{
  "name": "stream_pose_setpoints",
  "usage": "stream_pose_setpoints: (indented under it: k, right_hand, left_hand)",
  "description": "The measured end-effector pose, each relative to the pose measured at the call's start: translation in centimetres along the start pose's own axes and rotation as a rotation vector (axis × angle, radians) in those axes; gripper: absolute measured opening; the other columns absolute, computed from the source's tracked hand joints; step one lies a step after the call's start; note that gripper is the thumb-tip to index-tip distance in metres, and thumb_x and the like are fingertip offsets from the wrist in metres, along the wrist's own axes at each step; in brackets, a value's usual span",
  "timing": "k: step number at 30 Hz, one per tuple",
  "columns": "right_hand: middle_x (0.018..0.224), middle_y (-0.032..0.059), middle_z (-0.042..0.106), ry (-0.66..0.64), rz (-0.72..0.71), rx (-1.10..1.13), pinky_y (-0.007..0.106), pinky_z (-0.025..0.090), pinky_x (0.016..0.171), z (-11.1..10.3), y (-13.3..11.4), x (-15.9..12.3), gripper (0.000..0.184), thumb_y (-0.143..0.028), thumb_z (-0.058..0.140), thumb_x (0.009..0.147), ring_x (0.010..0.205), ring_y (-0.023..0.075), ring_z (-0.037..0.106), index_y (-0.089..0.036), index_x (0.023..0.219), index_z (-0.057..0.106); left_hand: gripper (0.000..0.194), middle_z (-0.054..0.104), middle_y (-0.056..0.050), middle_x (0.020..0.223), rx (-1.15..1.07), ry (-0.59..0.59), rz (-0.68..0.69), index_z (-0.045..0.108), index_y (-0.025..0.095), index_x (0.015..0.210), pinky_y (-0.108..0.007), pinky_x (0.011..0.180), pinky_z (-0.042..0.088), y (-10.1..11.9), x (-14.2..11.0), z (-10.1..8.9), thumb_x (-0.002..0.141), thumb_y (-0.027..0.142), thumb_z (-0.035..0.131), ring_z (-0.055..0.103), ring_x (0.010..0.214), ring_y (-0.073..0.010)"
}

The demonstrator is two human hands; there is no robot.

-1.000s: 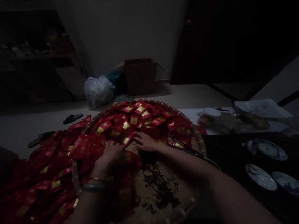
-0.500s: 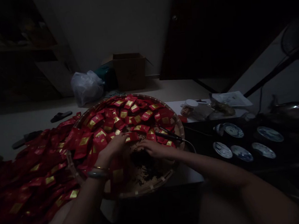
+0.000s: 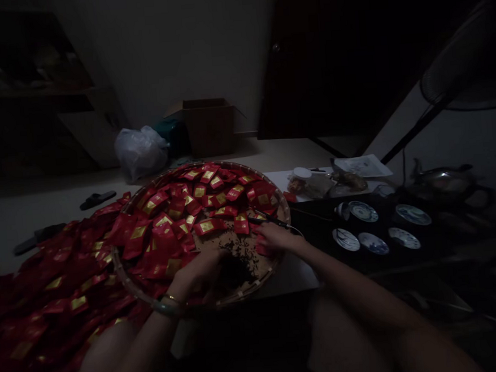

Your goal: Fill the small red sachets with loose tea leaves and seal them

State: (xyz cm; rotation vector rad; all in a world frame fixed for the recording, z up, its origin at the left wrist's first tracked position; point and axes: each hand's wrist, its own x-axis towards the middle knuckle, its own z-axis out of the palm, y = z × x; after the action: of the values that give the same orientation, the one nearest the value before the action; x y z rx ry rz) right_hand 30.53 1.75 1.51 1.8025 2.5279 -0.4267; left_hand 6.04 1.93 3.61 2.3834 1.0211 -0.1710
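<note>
A round woven bamboo tray (image 3: 265, 282) holds many small red packets (image 3: 163, 237) with gold labels. Dark loose leaves, like tea (image 3: 239, 269), lie in a heap on its near side. My left hand (image 3: 208, 263), a bangle at its wrist, reaches over the left side of this heap; its fingertips are lost in the dark. At the tray's right rim is my right hand (image 3: 277, 238), fingers bent inward beside a red packet. What they grip is too dim to make out. Just beyond them lies a slim black tool (image 3: 271, 219) with a pale cord.
A large pile of red packets (image 3: 52, 301) spreads left of the tray. To the right, patterned saucers (image 3: 346, 240) and a metal kettle (image 3: 445, 182) stand on a dark surface. Behind are a jar (image 3: 301, 179), a plastic bag (image 3: 141, 154), a cardboard box (image 3: 209, 126) and slippers (image 3: 98, 200).
My hands have moved apart: the left came nearer, down to the leaves, and the right went outward to the tray's right rim by the black tool. The view has shifted slightly.
</note>
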Motion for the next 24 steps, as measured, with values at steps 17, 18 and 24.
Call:
stream_pose_setpoints:
  k: [17,18,24]
  right_hand:
    - [0.102,0.0213,0.064,0.018,0.265,-0.28,0.04,0.049,0.077,0.9,0.4,1.4,0.035,-0.037,0.047,0.09,0.098,0.0312,0.061,-0.009,0.107,0.061]
    - [0.1,0.0213,0.065,0.02,0.274,-0.287,0.04,0.049,0.076,0.8,0.4,1.8,0.035,-0.037,0.047,0.09,0.096,0.0309,0.062,-0.008,0.106,0.061]
    - [0.091,0.022,0.067,0.008,0.31,-0.309,0.037,0.051,0.07,0.6,1.1,4.4,0.026,-0.023,0.048,0.09,0.087,0.0285,0.065,-0.004,0.1,0.062]
  left_hand:
    - [0.034,0.064,-0.011,0.114,-0.242,0.425,0.117,0.061,0.018,0.11,-0.037,0.092,0.048,-0.2,-1.5,2.3,0.083,0.011,0.042,0.059,0.105,-0.0219]
    - [0.033,0.065,-0.011,0.111,-0.25,0.458,0.141,0.062,0.018,0.108,-0.038,0.091,0.048,-0.3,-1.2,2.6,0.082,0.01,0.043,0.059,0.104,-0.0219]
    - [0.032,0.066,-0.011,0.106,-0.291,0.529,0.173,0.064,0.018,0.103,-0.039,0.087,0.05,-1.0,0.0,4.0,0.08,0.009,0.044,0.061,0.099,-0.0222]
